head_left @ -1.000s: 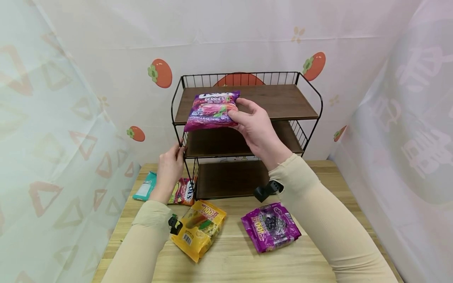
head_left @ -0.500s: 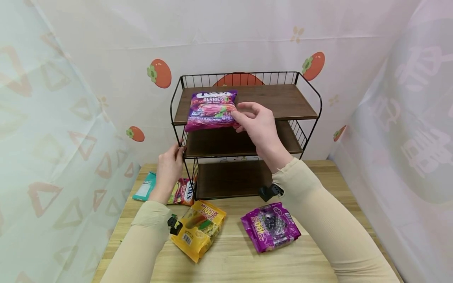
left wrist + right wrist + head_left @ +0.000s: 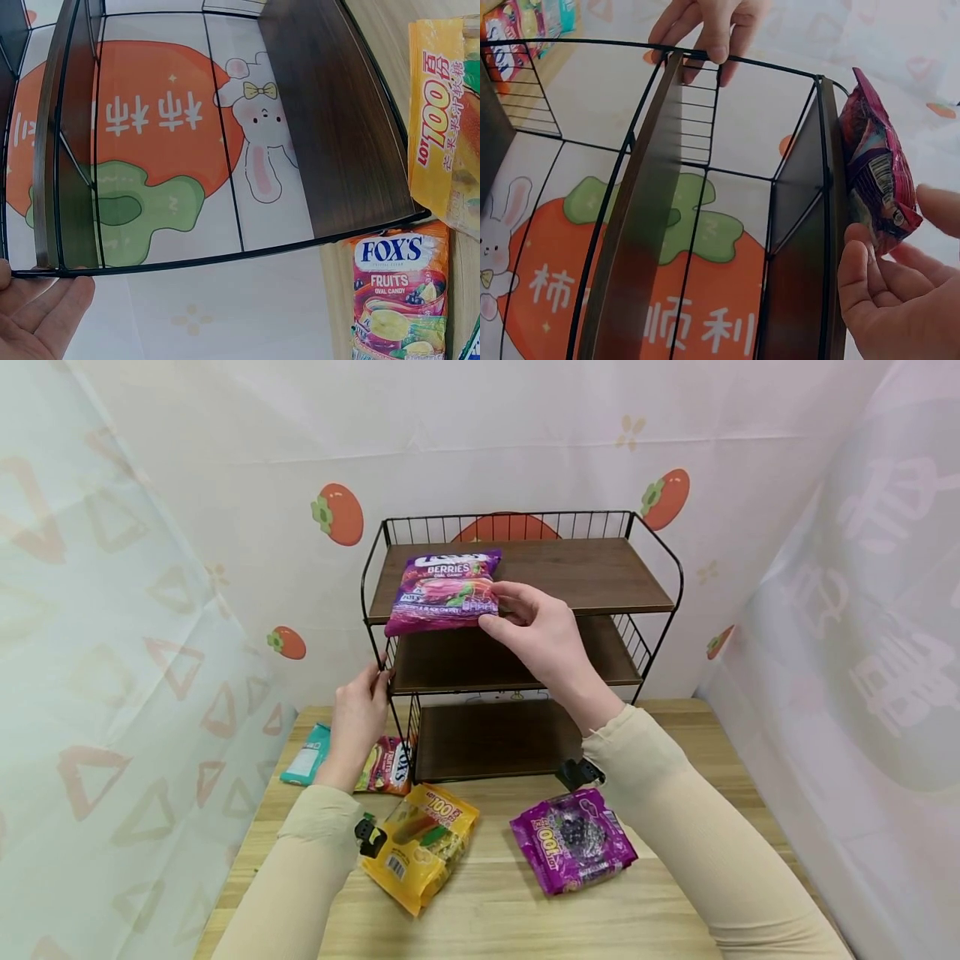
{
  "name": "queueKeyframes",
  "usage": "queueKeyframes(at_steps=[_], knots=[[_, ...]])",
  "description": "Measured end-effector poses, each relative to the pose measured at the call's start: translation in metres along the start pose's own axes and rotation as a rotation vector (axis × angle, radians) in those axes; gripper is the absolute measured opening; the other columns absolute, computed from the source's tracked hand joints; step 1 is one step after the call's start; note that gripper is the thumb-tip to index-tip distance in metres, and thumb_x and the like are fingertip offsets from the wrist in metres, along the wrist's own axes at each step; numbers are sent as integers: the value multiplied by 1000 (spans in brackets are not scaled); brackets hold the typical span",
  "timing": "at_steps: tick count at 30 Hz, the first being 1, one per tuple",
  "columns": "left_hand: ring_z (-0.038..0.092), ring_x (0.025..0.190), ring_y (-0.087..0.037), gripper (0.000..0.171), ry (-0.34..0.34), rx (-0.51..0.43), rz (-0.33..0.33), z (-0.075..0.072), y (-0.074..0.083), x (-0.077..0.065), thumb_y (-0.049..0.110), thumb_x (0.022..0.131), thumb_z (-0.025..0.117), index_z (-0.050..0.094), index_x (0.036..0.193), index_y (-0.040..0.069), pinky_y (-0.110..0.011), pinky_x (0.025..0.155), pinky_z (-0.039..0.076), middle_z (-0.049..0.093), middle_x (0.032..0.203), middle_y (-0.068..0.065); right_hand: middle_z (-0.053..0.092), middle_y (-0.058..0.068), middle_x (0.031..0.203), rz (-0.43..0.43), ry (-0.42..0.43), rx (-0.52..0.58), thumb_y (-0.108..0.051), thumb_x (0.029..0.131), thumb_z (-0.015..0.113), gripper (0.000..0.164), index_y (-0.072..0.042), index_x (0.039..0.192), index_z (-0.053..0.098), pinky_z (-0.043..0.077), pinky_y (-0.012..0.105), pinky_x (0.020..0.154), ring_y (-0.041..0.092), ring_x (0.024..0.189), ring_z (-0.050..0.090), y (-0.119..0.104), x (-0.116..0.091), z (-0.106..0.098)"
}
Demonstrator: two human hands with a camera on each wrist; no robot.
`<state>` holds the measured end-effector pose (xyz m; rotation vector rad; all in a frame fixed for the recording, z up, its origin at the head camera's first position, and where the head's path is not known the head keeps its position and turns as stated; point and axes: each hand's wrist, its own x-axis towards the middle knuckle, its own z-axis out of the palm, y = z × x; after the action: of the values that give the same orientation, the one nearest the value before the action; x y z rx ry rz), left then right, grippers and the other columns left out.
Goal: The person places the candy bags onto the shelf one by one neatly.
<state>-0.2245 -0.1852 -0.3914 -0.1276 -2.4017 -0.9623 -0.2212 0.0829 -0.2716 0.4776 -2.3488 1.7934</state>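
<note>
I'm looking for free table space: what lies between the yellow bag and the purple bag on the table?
The head view shows only bare tabletop between the yellow bag and the purple bag.

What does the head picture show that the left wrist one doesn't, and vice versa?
Only the head view shows the right hand, the purple Berries bag it touches and the purple LOT 100 bag. Only the left wrist view shows the printed rabbit's face and the lettering on the big orange fruit print. Both show the left hand, rack, yellow bag and Fruits bag.
</note>
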Motion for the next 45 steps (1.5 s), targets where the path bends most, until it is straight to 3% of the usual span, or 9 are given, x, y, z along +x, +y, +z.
queueKeyframes(at_steps=[5, 12, 21, 24, 28, 37, 41, 45], knots=[[73, 92, -43, 34, -1, -6, 1, 1, 0, 1, 12, 108, 52, 61, 138, -1, -45, 58, 53, 71, 116, -27, 63, 5, 142, -42, 21, -74, -19, 97, 73, 44, -11, 139, 63, 51, 34, 105, 16, 131, 59, -2, 3, 4], [68, 74, -38, 34, -3, 7, -13, 1, 0, 1, 12, 108, 51, 62, 139, 3, -37, 51, 43, 71, 118, -27, 69, 11, 132, -123, 82, -213, -19, 96, 74, 38, -6, 131, 67, 56, 34, 97, 20, 120, 67, -3, 11, 16], [70, 76, -39, 34, 0, 12, -3, 1, -1, 1, 13, 108, 52, 62, 138, 1, -39, 52, 46, 71, 116, -27, 74, 11, 122, -210, 152, -432, -24, 96, 74, 34, -7, 125, 71, 56, 33, 85, 22, 110, 72, -8, 16, 32], [71, 78, -40, 33, 12, 10, 11, 1, -1, 0, 12, 107, 53, 63, 137, 1, -42, 54, 47, 71, 115, -27, 73, 10, 124, -219, 162, -465, -25, 97, 73, 33, -8, 125, 72, 51, 31, 72, 23, 86, 71, -9, 17, 35], [72, 83, -43, 33, 20, 8, 20, 1, -2, 0, 11, 107, 53, 63, 137, 0, -46, 57, 50, 71, 115, -27, 73, 8, 124, -233, 168, -505, -27, 97, 72, 33, -9, 125, 72, 43, 29, 62, 20, 67, 57, -10, 18, 39], [72, 82, -42, 34, 19, 9, 20, 2, -2, 0, 12, 107, 53, 62, 137, 0, -44, 57, 50, 71, 116, -27, 72, 6, 127, -213, 146, -553, -29, 98, 71, 35, -11, 128, 71, 46, 27, 62, 18, 73, 59, -13, 22, 42], [70, 72, -39, 33, 20, 10, 28, 2, -1, 0, 11, 107, 53, 63, 137, -1, -40, 52, 46, 72, 115, -27, 70, 6, 132, -196, 112, -544, -30, 99, 70, 39, -12, 134, 68, 51, 29, 67, 19, 76, 61, -13, 20, 40], [69, 70, -38, 33, 19, 17, 31, 3, -1, 0, 9, 107, 53, 62, 137, -2, -37, 51, 44, 71, 116, -27, 69, 8, 133, -238, 106, -514, -27, 100, 69, 41, -12, 138, 65, 53, 31, 72, 20, 84, 66, -10, 16, 36]])
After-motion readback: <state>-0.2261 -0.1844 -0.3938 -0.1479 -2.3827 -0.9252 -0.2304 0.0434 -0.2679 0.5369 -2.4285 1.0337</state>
